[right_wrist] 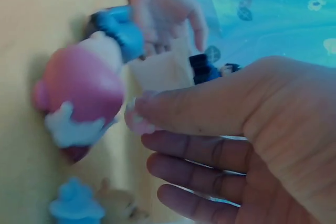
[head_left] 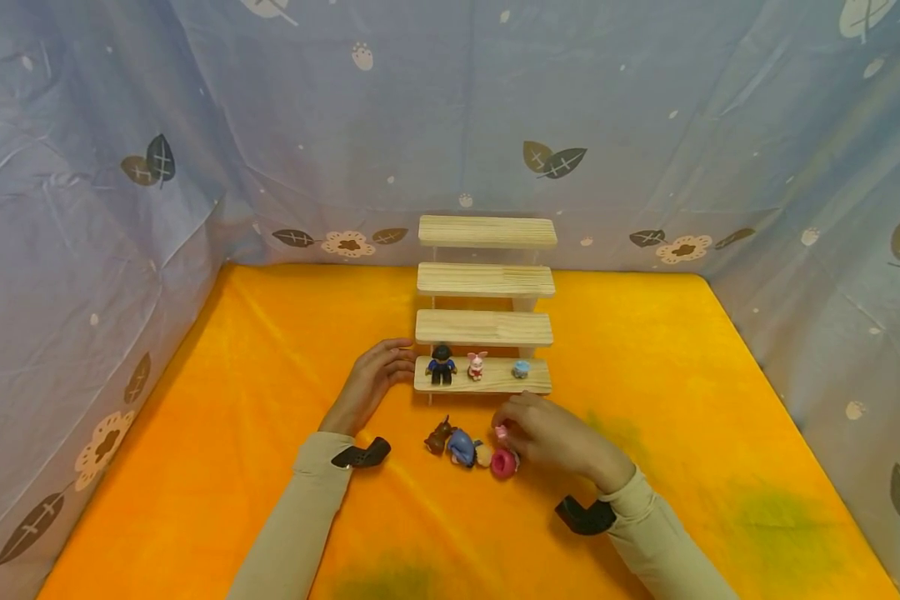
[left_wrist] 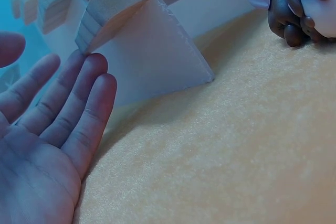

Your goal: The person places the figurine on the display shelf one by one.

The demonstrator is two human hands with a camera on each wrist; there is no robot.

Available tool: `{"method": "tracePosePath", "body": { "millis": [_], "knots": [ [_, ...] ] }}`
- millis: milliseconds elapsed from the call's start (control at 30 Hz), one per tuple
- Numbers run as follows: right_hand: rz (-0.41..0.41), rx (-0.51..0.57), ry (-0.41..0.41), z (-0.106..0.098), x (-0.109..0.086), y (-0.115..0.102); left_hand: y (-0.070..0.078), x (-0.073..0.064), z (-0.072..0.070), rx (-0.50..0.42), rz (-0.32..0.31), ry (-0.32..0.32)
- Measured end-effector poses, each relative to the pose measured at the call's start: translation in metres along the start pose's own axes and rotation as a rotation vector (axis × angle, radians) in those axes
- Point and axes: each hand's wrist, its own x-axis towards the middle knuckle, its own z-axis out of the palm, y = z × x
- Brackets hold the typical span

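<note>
My left hand [head_left: 375, 379] has its fingers extended, the fingertips right at the left end of the lowest wooden step [head_left: 495, 387]. The left wrist view shows this hand palm-up beneath the step's corner [left_wrist: 100, 22]. Between thumb and forefinger my right hand [head_left: 547, 429] pinches a small pink-and-white toy [right_wrist: 137, 121], largely covered by the fingers. Below that hand lies a round pink toy [head_left: 503, 463]; beside it are a blue-and-cream toy [head_left: 461, 447] and a brown figure [head_left: 438, 437]. The lowest step bears a black-and-blue figure [head_left: 441, 365], a piglet figure [head_left: 476, 366] and a small light-blue toy [head_left: 521, 368].
Three higher wooden steps [head_left: 485, 327] rise behind, on pale side panels [left_wrist: 157, 56]. A light-blue toy [right_wrist: 76, 203] and a tan toy [right_wrist: 121, 203] show low in the right wrist view. Yellow-orange cloth [head_left: 307, 325] covers the table; patterned curtains [head_left: 457, 100] enclose it.
</note>
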Motion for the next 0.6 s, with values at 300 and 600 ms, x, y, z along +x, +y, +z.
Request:
{"method": "tracePosePath", "body": {
  "millis": [300,600],
  "knots": [
    [-0.010,0.190,-0.040,-0.014,0.008,-0.013,0.000,0.000,0.000,-0.005,-0.001,-0.002],
    [-0.085,0.331,-0.001,-0.027,0.013,-0.021,0.002,-0.001,0.001,-0.005,-0.002,-0.005]
  ]
}}
